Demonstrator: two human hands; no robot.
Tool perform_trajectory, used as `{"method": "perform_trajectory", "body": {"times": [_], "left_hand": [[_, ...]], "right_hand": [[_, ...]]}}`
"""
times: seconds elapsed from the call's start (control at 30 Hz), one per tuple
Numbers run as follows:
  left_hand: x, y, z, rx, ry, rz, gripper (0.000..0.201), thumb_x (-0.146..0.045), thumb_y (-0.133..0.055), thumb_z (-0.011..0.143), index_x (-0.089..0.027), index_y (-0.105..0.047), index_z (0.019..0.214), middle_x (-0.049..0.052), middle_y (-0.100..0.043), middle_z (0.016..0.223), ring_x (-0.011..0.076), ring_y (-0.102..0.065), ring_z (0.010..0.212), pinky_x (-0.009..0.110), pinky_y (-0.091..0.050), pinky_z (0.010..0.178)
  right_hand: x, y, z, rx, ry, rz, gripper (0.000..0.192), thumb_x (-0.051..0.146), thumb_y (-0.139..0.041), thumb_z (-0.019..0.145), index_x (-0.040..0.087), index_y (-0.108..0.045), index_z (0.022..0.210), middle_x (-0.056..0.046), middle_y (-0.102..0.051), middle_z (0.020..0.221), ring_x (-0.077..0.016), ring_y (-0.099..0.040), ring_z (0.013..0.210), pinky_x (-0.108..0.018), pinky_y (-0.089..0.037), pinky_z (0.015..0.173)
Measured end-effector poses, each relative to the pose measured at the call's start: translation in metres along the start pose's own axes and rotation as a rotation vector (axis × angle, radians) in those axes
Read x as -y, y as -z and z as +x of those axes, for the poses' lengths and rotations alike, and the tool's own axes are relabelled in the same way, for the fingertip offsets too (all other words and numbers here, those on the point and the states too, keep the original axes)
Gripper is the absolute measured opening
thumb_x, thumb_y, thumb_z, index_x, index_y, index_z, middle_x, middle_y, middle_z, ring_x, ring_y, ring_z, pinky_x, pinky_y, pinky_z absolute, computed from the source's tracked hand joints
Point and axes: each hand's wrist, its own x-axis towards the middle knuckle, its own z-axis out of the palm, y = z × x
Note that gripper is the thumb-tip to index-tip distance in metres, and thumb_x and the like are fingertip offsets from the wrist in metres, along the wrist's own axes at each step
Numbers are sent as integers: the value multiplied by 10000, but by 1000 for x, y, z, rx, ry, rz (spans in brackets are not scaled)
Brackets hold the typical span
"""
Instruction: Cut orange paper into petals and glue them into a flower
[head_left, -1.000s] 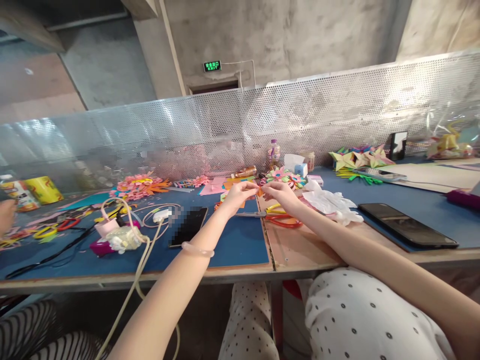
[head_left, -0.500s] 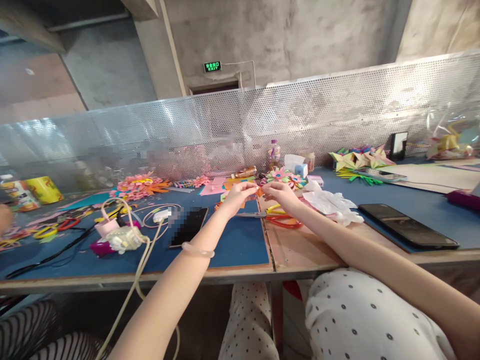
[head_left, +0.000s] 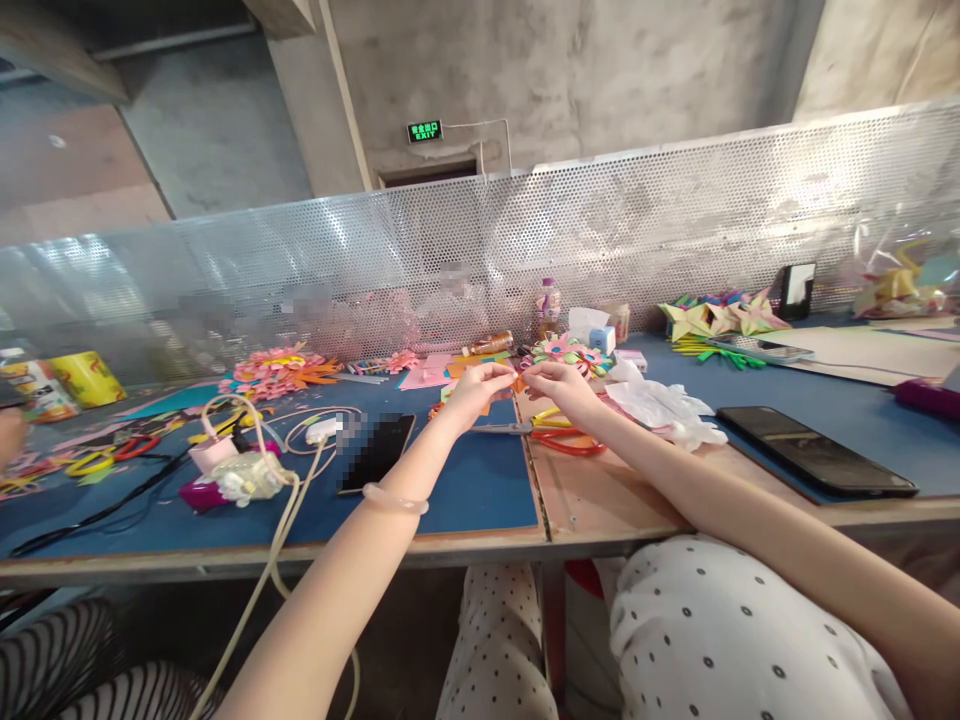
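Note:
Above the middle of the table, my left hand [head_left: 480,390] and my right hand [head_left: 562,388] meet at the fingertips. Both are closed in a pinch on a small orange piece of paper [head_left: 519,383], mostly hidden by the fingers. Its shape is too small to make out. Scissors with red-orange handles [head_left: 568,442] lie under my right wrist, blades pointing left. Beyond my hands are sheets of pink paper [head_left: 426,372] and several paper flowers [head_left: 559,348].
A black phone [head_left: 814,450] lies at the right, another phone [head_left: 386,450] left of my left forearm. White crumpled plastic [head_left: 667,405] sits beside my right arm. A charger with cables [head_left: 244,475] occupies the left. A bottle [head_left: 548,305] stands by the perforated metal screen [head_left: 420,240].
My hands stay almost in place, fingertips together on the orange paper. At the far left edge, another person's hand has shifted slightly.

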Motion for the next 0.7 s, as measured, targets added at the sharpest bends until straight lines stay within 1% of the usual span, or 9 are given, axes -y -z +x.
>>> {"method": "perform_trajectory", "body": {"times": [0.13, 0.3, 0.5, 0.6, 0.7], "left_hand": [[1, 0, 1, -3, -31, 37, 216, -307, -705, 696, -130, -665, 815, 48, -649, 838, 147, -600, 774, 336, -482, 774], [3, 0, 2, -41, -66, 124, 234, -325, -691, 714, -126, -667, 835, 58, -665, 820, 147, -601, 741, 321, -481, 742], [8, 0, 4, -67, -77, 170, 250, -346, -679, 729, -128, -677, 852, 71, -684, 849, 155, -607, 742, 317, -481, 734], [10, 0, 5, -77, -90, 210, 251, -352, -664, 741, -125, -682, 846, 78, -689, 837, 158, -608, 731, 317, -479, 733], [9, -1, 3, -102, -108, 258, 247, -348, -652, 749, -123, -683, 845, 80, -689, 832, 160, -608, 733, 316, -475, 740]], "right_hand": [[-1, 0, 0, 2, 11, -10, 197, 359, -639, 732, 172, -686, 770, -27, -652, 788, -133, -591, 701, -273, -506, 672], [-4, 1, 1, -18, 13, -26, 219, 380, -641, 735, 174, -695, 787, -32, -660, 812, -141, -592, 724, -278, -513, 682], [-8, 2, 3, -17, -1, -58, 267, 428, -648, 735, 175, -695, 807, -32, -663, 789, -142, -598, 694, -289, -509, 687], [-7, 1, 2, -4, 7, -48, 258, 418, -644, 740, 173, -696, 803, -38, -668, 821, -139, -594, 698, -283, -505, 686], [-3, -2, -1, -4, -18, -46, 265, 420, -621, 762, 175, -701, 821, -39, -673, 824, -134, -591, 699, -273, -496, 684]]}}
